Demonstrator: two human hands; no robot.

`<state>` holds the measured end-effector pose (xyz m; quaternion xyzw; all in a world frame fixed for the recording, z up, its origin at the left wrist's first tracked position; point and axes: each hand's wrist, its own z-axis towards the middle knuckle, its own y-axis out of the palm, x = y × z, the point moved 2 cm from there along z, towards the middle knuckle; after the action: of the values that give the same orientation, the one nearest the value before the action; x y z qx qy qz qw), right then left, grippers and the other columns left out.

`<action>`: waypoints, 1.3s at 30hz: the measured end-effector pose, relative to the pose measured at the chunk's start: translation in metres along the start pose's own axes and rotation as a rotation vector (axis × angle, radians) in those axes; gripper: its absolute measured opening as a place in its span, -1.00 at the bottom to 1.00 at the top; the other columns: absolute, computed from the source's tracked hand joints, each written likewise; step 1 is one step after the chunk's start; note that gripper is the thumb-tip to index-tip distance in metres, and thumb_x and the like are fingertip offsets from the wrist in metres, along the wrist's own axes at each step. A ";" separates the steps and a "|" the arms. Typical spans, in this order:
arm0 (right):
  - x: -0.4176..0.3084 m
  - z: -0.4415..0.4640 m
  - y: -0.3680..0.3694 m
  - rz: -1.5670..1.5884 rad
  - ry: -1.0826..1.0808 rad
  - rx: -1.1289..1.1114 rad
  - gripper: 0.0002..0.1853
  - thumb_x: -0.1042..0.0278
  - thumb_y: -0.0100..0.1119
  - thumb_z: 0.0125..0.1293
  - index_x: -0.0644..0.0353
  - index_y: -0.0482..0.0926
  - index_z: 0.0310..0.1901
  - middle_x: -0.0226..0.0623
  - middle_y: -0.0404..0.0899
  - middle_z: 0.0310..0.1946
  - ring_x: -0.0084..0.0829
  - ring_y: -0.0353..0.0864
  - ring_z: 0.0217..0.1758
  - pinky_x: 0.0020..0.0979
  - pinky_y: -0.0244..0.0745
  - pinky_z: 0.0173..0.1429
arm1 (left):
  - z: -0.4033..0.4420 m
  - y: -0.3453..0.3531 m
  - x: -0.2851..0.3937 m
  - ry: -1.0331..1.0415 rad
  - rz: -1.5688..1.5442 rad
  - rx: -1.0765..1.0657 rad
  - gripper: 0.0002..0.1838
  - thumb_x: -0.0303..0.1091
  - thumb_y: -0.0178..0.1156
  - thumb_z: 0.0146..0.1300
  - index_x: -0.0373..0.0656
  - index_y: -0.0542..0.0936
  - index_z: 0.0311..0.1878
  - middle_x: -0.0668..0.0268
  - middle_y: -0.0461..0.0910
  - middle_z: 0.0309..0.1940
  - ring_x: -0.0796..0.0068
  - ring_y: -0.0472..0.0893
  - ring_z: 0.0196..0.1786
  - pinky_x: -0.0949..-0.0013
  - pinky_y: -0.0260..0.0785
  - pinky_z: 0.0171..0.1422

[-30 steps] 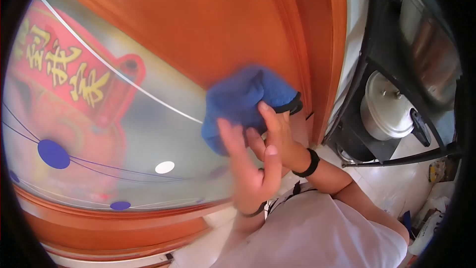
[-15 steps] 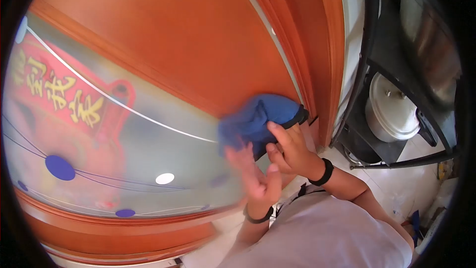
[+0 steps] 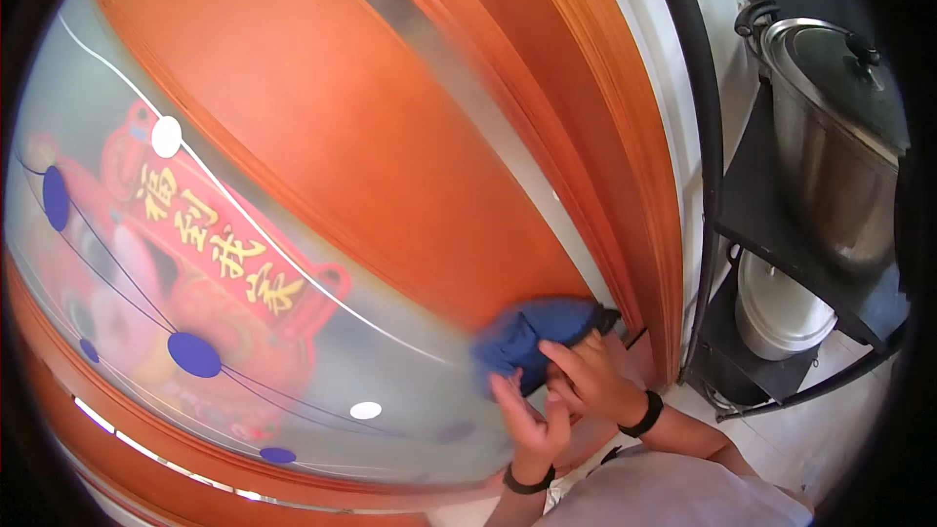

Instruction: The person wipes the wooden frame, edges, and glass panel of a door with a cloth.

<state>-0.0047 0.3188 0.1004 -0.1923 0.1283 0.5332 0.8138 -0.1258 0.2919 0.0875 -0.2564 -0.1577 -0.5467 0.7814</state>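
Observation:
A blue cloth item [image 3: 532, 332] with a dark edge is bunched in front of the wooden door; its exact kind is hard to make out. My right hand [image 3: 593, 379] grips it near the dark edge, index finger lying across the fabric. At its lower left border, my left hand [image 3: 532, 425] takes hold of the cloth, with index finger and thumb pointing up and the other fingers mostly hidden. Each wrist has a dark band.
An orange-brown wooden door [image 3: 322, 107] with a frosted glass panel [image 3: 332, 381] fills the left and middle. A red decoration with yellow characters [image 3: 220, 239] shows there. On the right, a black rack [image 3: 756, 200] carries a tall lidded pot [image 3: 830, 156] and a smaller silver pot [image 3: 771, 307].
My view has shifted, so the door, hands and blue cloth sit lower in the picture. The left hand, blurred before, is now sharper and against the cloth's lower edge.

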 end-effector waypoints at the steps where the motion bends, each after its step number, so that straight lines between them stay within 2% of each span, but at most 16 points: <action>1: -0.004 0.012 -0.001 0.007 -0.001 0.008 -0.51 0.49 0.11 -0.02 0.23 0.47 0.05 -0.05 0.49 -0.11 0.00 0.44 -0.08 -0.09 0.29 0.07 | 0.013 0.002 0.012 -0.016 -0.061 0.041 -0.22 -0.51 0.05 0.17 -0.57 -0.13 0.36 -0.18 0.13 0.25 -0.01 0.27 0.25 0.03 0.11 0.34; 3: -0.008 0.026 -0.001 0.026 -0.013 0.020 -0.51 0.47 0.13 -0.02 0.23 0.47 0.06 -0.06 0.50 -0.13 -0.02 0.44 -0.08 -0.10 0.28 0.09 | 0.031 0.003 0.027 -0.041 -0.177 0.135 -0.21 -0.49 0.05 0.19 -0.55 -0.14 0.37 -0.13 0.04 0.31 0.03 0.19 0.31 0.02 0.04 0.38; 7: 0.017 -0.005 0.015 0.003 -0.058 0.087 -0.52 0.46 0.14 -0.01 0.15 0.48 0.06 -0.07 0.51 -0.09 -0.03 0.46 -0.05 -0.08 0.27 0.07 | -0.008 0.003 -0.010 0.095 0.275 -0.092 -0.31 -0.44 0.00 0.23 -0.57 -0.02 0.33 -0.24 0.33 0.11 -0.16 0.41 0.12 0.00 0.24 0.23; 10: 0.028 -0.037 0.021 -0.012 -0.010 0.047 -0.53 0.48 0.13 0.00 0.13 0.46 0.05 -0.07 0.51 -0.06 -0.01 0.45 -0.03 -0.06 0.26 0.08 | -0.047 0.011 -0.047 0.210 0.355 -0.248 -0.31 -0.22 -0.06 0.34 -0.53 -0.06 0.33 -0.16 0.23 0.20 0.00 0.33 0.20 0.09 0.16 0.28; 13: 0.009 -0.011 0.014 -0.029 0.006 0.117 -0.50 0.49 0.13 -0.01 0.18 0.43 0.07 -0.05 0.50 -0.07 0.00 0.44 -0.03 -0.02 0.24 0.10 | -0.025 0.003 -0.028 0.033 0.176 -0.170 -0.33 -0.14 -0.09 0.36 -0.52 0.01 0.29 -0.12 0.31 0.12 0.08 0.39 0.10 0.14 0.21 0.23; 14: -0.002 0.003 0.011 -0.037 0.015 0.118 -0.49 0.50 0.13 -0.02 0.19 0.43 0.08 -0.05 0.50 -0.07 0.00 0.44 -0.03 -0.01 0.24 0.10 | -0.013 -0.001 -0.020 0.194 0.193 -0.090 -0.37 -0.45 -0.03 0.23 -0.53 0.04 0.32 -0.26 0.41 0.01 -0.15 0.51 -0.02 0.03 0.35 0.10; 17: 0.000 0.005 0.021 -0.049 -0.035 0.077 -0.47 0.37 0.13 0.04 0.21 0.40 0.12 -0.04 0.50 -0.09 0.00 0.44 -0.02 0.01 0.23 0.10 | 0.005 0.001 -0.005 -0.149 -0.067 -0.059 -0.37 -0.10 -0.08 0.36 -0.47 0.09 0.25 -0.08 0.38 0.02 0.20 0.42 0.03 0.15 0.25 0.12; 19: 0.015 -0.006 0.022 -0.132 -0.072 -0.011 -0.48 0.28 0.13 0.08 0.19 0.39 0.13 -0.03 0.51 -0.08 0.00 0.44 -0.03 0.01 0.24 0.08 | -0.001 0.007 -0.026 0.206 0.215 -0.044 -0.49 -0.31 0.01 0.27 -0.48 0.21 0.17 -0.01 0.46 -0.19 0.17 0.48 -0.25 0.20 0.32 -0.18; 23: 0.044 -0.053 0.037 -0.216 0.197 -0.124 -0.41 0.11 0.11 0.10 0.32 0.35 0.12 -0.03 0.49 -0.12 0.03 0.44 -0.04 0.01 0.25 -0.01 | -0.014 0.020 -0.027 0.343 0.338 -0.165 -0.52 -0.60 0.03 0.10 -0.49 0.25 0.13 0.04 0.50 -0.36 0.20 0.46 -0.51 0.25 0.30 -0.44; 25: 0.036 -0.053 0.031 -0.222 0.232 -0.160 -0.37 0.08 0.11 0.10 0.39 0.33 0.11 0.02 0.47 -0.10 0.06 0.43 -0.03 0.05 0.23 -0.01 | -0.020 0.022 -0.022 0.259 0.262 -0.294 -0.49 -0.59 0.05 0.11 -0.49 0.22 0.16 0.04 0.52 -0.32 0.29 0.47 -0.48 0.26 0.31 -0.40; 27: 0.027 -0.051 0.026 -0.260 0.200 -0.112 -0.38 0.08 0.11 0.10 0.39 0.33 0.10 0.05 0.46 -0.10 0.07 0.43 -0.05 0.05 0.23 -0.02 | -0.028 0.010 -0.024 -0.087 0.134 -0.411 -0.47 -0.59 0.04 0.13 -0.49 0.17 0.18 0.01 0.53 -0.21 0.30 0.53 -0.34 0.27 0.37 -0.29; 29: 0.015 -0.030 0.019 -0.229 0.130 0.020 -0.40 0.12 0.11 0.09 0.38 0.34 0.09 0.06 0.46 -0.13 0.08 0.44 -0.09 0.03 0.23 -0.05 | -0.018 0.011 -0.019 -0.166 -0.018 -0.294 -0.45 -0.60 0.03 0.16 -0.49 0.12 0.21 -0.02 0.51 -0.11 0.29 0.54 -0.17 0.29 0.40 -0.14; 31: 0.012 -0.020 0.018 -0.209 0.072 0.089 -0.43 0.19 0.12 0.06 0.37 0.35 0.08 0.08 0.47 -0.16 0.08 0.45 -0.14 0.01 0.24 -0.07 | 0.005 0.020 0.001 -0.002 -0.182 0.061 -0.44 -0.61 0.01 0.18 -0.49 0.07 0.23 -0.05 0.47 -0.01 0.26 0.52 0.02 0.30 0.40 0.04; 32: 0.016 -0.020 0.018 -0.224 0.055 0.072 -0.44 0.23 0.12 0.04 0.37 0.35 0.07 0.08 0.47 -0.18 0.08 0.45 -0.16 -0.01 0.25 -0.08 | 0.008 0.013 0.002 -0.052 -0.391 -0.025 -0.38 -0.66 0.00 0.18 -0.49 -0.01 0.28 -0.14 0.38 0.11 0.16 0.41 0.22 0.25 0.28 0.25; 37: 0.041 -0.053 0.020 -0.172 0.225 -0.144 -0.47 0.42 0.14 -0.05 0.33 0.38 0.05 0.08 0.48 -0.19 0.07 0.47 -0.19 -0.05 0.29 -0.06 | -0.039 0.011 -0.029 -0.280 -0.162 -0.224 -0.33 -0.64 0.01 0.18 -0.50 -0.05 0.32 -0.12 0.37 0.11 0.13 0.39 0.23 0.16 0.22 0.29; 39: 0.032 -0.045 0.009 -0.166 0.117 0.006 -0.48 0.49 0.13 -0.06 0.30 0.39 0.05 0.05 0.49 -0.16 0.05 0.47 -0.17 -0.07 0.30 -0.05 | -0.045 0.012 -0.031 -0.249 -0.139 -0.215 -0.32 -0.62 0.01 0.17 -0.48 -0.04 0.32 -0.11 0.35 0.12 0.12 0.39 0.22 0.15 0.22 0.29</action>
<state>-0.0006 0.3284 0.0449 -0.2310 0.1607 0.4513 0.8469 -0.1273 0.2929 0.0318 -0.3929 -0.2113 -0.5769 0.6842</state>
